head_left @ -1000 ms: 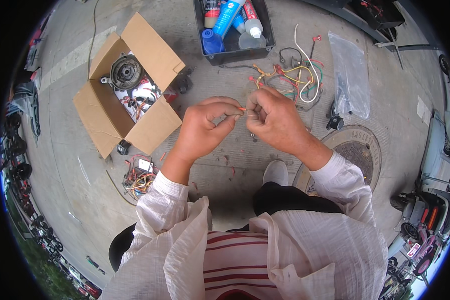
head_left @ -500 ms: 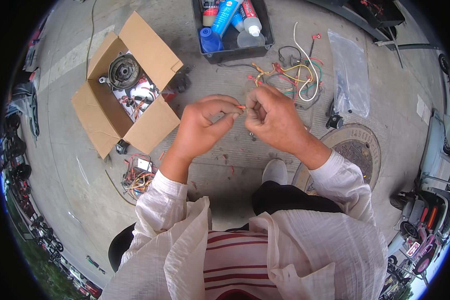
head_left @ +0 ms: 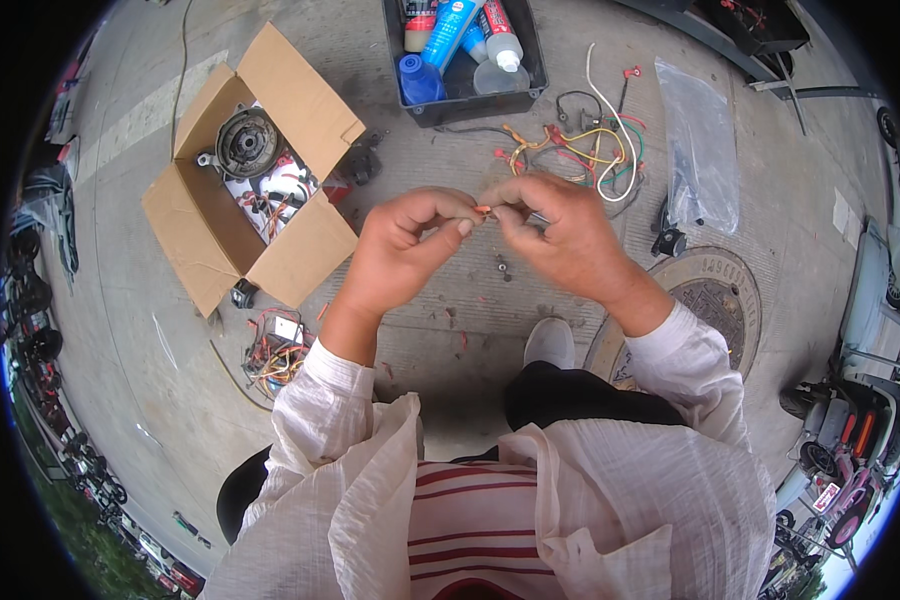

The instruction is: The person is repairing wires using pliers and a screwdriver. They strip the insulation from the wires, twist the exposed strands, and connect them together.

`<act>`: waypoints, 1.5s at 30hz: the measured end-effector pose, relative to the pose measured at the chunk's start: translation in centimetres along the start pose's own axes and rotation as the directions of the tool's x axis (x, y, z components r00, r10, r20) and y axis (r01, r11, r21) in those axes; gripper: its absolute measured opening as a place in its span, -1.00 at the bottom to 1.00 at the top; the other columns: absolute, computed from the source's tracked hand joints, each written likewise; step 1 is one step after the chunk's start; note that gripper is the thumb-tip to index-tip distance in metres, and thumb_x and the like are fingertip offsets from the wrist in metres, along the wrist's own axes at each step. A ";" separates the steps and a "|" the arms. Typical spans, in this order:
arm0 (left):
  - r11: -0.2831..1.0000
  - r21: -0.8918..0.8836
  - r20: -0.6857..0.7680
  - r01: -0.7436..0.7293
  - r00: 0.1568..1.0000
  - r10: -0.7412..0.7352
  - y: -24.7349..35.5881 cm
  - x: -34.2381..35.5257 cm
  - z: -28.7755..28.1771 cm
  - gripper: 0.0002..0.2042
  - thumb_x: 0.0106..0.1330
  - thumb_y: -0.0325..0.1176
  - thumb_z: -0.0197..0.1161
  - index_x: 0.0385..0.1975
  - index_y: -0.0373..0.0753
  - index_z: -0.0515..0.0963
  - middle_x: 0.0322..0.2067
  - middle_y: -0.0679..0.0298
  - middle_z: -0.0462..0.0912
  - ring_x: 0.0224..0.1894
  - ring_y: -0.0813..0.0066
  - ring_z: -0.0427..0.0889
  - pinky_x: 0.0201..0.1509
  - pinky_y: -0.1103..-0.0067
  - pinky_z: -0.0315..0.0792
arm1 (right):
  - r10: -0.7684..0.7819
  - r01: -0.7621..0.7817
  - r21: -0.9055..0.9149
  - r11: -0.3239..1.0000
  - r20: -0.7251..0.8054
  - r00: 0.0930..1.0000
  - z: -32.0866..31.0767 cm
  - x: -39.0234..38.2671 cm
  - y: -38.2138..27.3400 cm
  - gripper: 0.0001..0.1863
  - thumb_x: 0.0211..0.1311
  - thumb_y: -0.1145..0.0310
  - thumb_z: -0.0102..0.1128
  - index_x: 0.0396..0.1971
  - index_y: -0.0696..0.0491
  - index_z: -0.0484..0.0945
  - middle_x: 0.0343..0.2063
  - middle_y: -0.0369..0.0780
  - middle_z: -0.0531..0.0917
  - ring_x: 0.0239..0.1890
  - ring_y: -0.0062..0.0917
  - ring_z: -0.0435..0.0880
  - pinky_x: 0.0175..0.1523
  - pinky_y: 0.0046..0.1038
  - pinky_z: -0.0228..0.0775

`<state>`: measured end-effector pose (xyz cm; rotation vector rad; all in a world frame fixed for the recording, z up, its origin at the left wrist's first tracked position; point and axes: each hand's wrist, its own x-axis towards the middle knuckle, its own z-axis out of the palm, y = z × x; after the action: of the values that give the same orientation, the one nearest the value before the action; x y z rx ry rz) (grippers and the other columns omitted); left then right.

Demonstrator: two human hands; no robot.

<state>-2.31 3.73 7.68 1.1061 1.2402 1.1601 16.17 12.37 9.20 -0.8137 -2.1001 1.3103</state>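
Both hands meet over the concrete floor, fingertips close together. My left hand pinches a small orange-red piece, perhaps a bit of wire or its sleeve; most of it is hidden by fingers. Thumb and forefinger of my right hand are closed at the piece's other end, and something thin and metallic seems to show under the right fingers. Beyond the right hand lies a loose tangle of coloured wires in yellow, red, green and black, with a white cable across it.
An open cardboard box at left holds a round metal part and wiring. A black bin with bottles and tubes stands ahead. A wire bundle, a clear plastic bag, a manhole cover and small red scraps lie around.
My right hand has shifted slightly, its fingers turning and spreading a little at the orange-red piece. The left hand stays nearly still.
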 end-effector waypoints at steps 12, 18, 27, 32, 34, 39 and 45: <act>0.994 0.106 0.002 -0.020 1.000 0.020 0.5 0.0 0.1 -0.93 0.27 -0.56 0.22 -0.31 -0.36 0.60 -0.24 0.22 0.64 -0.24 0.57 0.57 -0.14 0.62 0.44 | -0.085 0.097 -0.168 0.981 0.078 0.993 -0.7 0.1 0.2 -0.87 0.15 0.46 0.19 -0.29 0.09 0.56 -0.40 -0.13 0.64 -0.35 -0.22 0.63 -0.27 -0.29 0.47; 0.997 0.072 -0.003 0.030 1.000 -0.030 0.0 -0.2 0.2 -0.93 0.26 -0.57 0.22 -0.31 -0.38 0.60 -0.24 0.23 0.64 -0.24 0.58 0.56 -0.14 0.63 0.44 | -0.106 0.123 -0.225 0.967 0.084 0.991 -0.4 -0.2 0.6 -0.87 0.10 0.50 0.22 -0.31 0.07 0.56 -0.41 -0.16 0.63 -0.35 -0.28 0.64 -0.27 -0.35 0.46; 0.997 0.007 -0.045 0.078 0.996 -0.078 -0.8 -0.5 0.7 -0.94 0.25 -0.59 0.21 -0.32 -0.40 0.59 -0.30 0.27 0.66 -0.25 0.63 0.56 -0.13 0.63 0.47 | -0.039 0.040 -0.146 0.989 0.012 0.999 0.3 -0.3 0.5 -0.91 0.03 0.50 0.21 -0.42 0.13 0.54 -0.49 -0.13 0.61 -0.41 -0.22 0.62 -0.32 -0.29 0.46; 0.996 -0.018 -0.020 0.090 0.996 -0.091 -1.0 -0.5 0.7 -0.95 0.26 -0.58 0.21 -0.33 -0.38 0.58 -0.30 0.28 0.65 -0.25 0.64 0.55 -0.12 0.64 0.45 | 0.191 -0.190 0.075 0.979 -0.013 0.981 0.8 -0.5 0.7 -0.92 0.02 0.51 0.23 -0.44 0.18 0.60 -0.58 -0.17 0.62 -0.52 -0.49 0.62 -0.40 -0.46 0.43; 0.995 -0.024 -0.006 0.094 0.996 -0.094 -1.0 -0.5 0.6 -0.95 0.26 -0.58 0.21 -0.33 -0.38 0.58 -0.29 0.27 0.65 -0.24 0.63 0.55 -0.12 0.64 0.45 | 0.318 -0.323 0.165 0.932 0.053 0.946 0.6 -0.6 0.5 -0.90 0.04 0.50 0.23 -0.43 0.19 0.61 -0.61 -0.21 0.61 -0.55 -0.64 0.59 -0.42 -0.53 0.41; 0.992 -0.029 0.050 0.124 0.991 -0.122 -1.2 -0.6 -0.1 -0.95 0.24 -0.59 0.21 -0.34 -0.39 0.58 -0.27 0.26 0.65 -0.23 0.61 0.55 -0.11 0.63 0.44 | 0.408 -0.445 0.304 0.843 0.180 0.895 0.3 -0.5 0.7 -0.86 0.07 0.45 0.21 -0.42 0.22 0.63 -0.62 -0.28 0.61 -0.53 -0.73 0.56 -0.42 -0.61 0.41; 0.991 -0.085 0.084 0.099 0.992 -0.091 -1.6 -0.6 -0.2 -0.94 0.24 -0.60 0.20 -0.33 -0.38 0.59 -0.23 0.22 0.65 -0.21 0.57 0.56 -0.10 0.62 0.44 | 0.473 -0.547 0.459 0.700 0.276 0.836 0.3 -0.6 0.7 -0.82 0.18 0.42 0.17 -0.37 0.25 0.61 -0.53 -0.26 0.64 -0.49 -0.70 0.60 -0.35 -0.62 0.48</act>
<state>-2.48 2.98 6.11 1.0064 1.1560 1.0790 16.46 12.00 8.35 -1.1222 -1.4993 2.1708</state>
